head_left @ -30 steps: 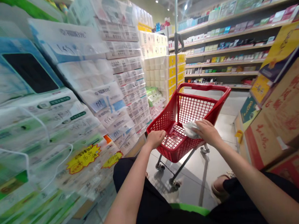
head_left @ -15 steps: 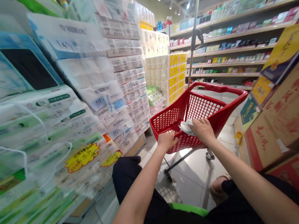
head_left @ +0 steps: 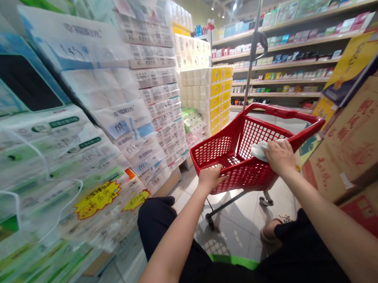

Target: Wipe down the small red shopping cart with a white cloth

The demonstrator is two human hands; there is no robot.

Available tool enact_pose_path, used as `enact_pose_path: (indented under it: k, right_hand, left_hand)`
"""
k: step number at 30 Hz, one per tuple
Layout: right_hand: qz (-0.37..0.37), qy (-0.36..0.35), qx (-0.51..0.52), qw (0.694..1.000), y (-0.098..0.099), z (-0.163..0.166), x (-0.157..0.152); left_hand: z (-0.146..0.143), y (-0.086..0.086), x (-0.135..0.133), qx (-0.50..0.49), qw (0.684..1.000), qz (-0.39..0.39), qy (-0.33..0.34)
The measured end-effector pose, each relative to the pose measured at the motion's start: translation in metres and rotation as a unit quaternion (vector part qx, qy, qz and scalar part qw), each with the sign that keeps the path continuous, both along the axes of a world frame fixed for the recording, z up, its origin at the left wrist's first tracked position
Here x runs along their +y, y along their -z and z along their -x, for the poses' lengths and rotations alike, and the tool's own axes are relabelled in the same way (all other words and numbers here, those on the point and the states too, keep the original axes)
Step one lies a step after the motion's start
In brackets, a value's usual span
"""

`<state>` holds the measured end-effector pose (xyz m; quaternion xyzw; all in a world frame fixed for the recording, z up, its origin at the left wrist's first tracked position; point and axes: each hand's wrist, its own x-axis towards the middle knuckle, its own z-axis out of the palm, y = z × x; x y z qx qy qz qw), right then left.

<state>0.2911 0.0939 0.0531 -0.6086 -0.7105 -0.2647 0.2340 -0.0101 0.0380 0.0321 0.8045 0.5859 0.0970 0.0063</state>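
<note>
In front of me stands a red plastic shopping cart (head_left: 215, 150) with perforated basket walls and a raised handle frame at the far right. My left hand (head_left: 210, 178) grips the basket's near rim, fingers curled over its edge. Further right along the same rim, my right hand (head_left: 280, 156) is closed on a white cloth (head_left: 259, 150) and presses it against the red plastic. Part of the cloth is hidden beneath the fingers. The visible part of the basket's inside shows only red mesh.
Tall stacks of wrapped tissue packs (head_left: 120, 116) rise on my left, with yellow price signs (head_left: 98, 199) and a white cable. Cardboard boxes (head_left: 364, 135) line the right. Stocked shelves (head_left: 286, 63) fill the back wall. A metal pole (head_left: 253, 48) stands behind the cart.
My right hand has slid right along the cart's rim with the cloth. My left hand keeps its grip on the rim. The view has shifted slightly.
</note>
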Motion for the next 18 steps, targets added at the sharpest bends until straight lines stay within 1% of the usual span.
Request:
enact_pose_path:
  k: [1, 4, 6, 8, 9, 11, 13, 15, 18]
  right_hand:
    - [0.004, -0.013, 0.004, 1.000, 0.004, 0.017, -0.007]
    - [0.012, -0.086, 0.014, 0.996, 0.016, 0.073, -0.030]
    - [0.010, -0.130, 0.018, 0.991, 0.020, 0.104, -0.045]
    - [0.018, -0.162, 0.017, 0.987, 0.021, 0.121, -0.055]
    - [0.026, -0.175, 0.013, 0.984, 0.021, 0.124, -0.058]
    - [0.045, -0.193, -0.001, 0.980, 0.019, 0.118, -0.059]
    - [0.059, -0.193, -0.017, 0.979, 0.015, 0.096, -0.053]
    - [0.055, -0.163, -0.021, 0.985, 0.011, 0.061, -0.043]
    - [0.009, -0.082, -0.006, 0.997, 0.003, 0.001, -0.025]
  left_hand:
    - [-0.002, 0.000, 0.000, -0.001, 1.000, -0.001, -0.001]
    - [-0.005, 0.000, 0.001, -0.005, 1.000, -0.005, -0.005]
    - [-0.005, -0.001, 0.000, -0.005, 1.000, -0.005, -0.011]
    - [-0.004, -0.001, -0.001, -0.004, 1.000, -0.003, -0.018]
    - [-0.004, -0.002, -0.002, -0.002, 1.000, -0.002, -0.020]
    - [-0.002, -0.002, -0.005, -0.001, 1.000, 0.000, -0.019]
    - [0.000, -0.003, -0.007, -0.004, 1.000, -0.002, -0.013]
    - [0.002, -0.005, -0.008, -0.010, 1.000, -0.003, -0.007]
    - [0.002, -0.007, -0.010, -0.010, 1.000, 0.001, -0.010]
